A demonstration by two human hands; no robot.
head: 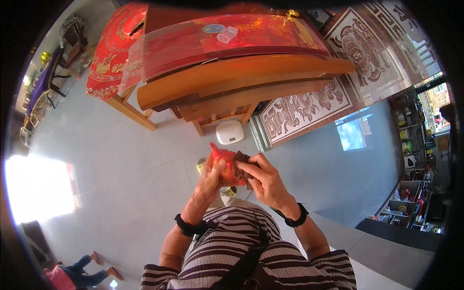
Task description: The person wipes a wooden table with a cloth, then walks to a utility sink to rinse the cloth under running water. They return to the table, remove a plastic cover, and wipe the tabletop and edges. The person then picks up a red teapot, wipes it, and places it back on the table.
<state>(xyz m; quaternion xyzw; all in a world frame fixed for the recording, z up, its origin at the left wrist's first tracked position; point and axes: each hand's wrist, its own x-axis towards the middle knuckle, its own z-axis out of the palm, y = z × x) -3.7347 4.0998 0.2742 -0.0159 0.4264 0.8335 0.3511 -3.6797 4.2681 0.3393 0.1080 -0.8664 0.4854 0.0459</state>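
Observation:
A red teapot (228, 167) with a pink-red spout is held up in front of my body. My left hand (210, 175) grips its left side, the thumb lying across the front. In my right hand (264, 177) is a crumpled dark brown cloth (242, 165), pressed against the pot's right side. The fingers partly cover the pot, so its handle cannot be made out. Below the hands, parts of my yellowish shoes show on the floor.
Ahead stands a wooden table (246, 74) with a red, plastic-covered top bearing a small clear plastic box (227, 34). A white scale (230, 132) lies on the floor beneath its edge. Carved stone panels (304, 110) stand right; a person (78, 272) is at lower left.

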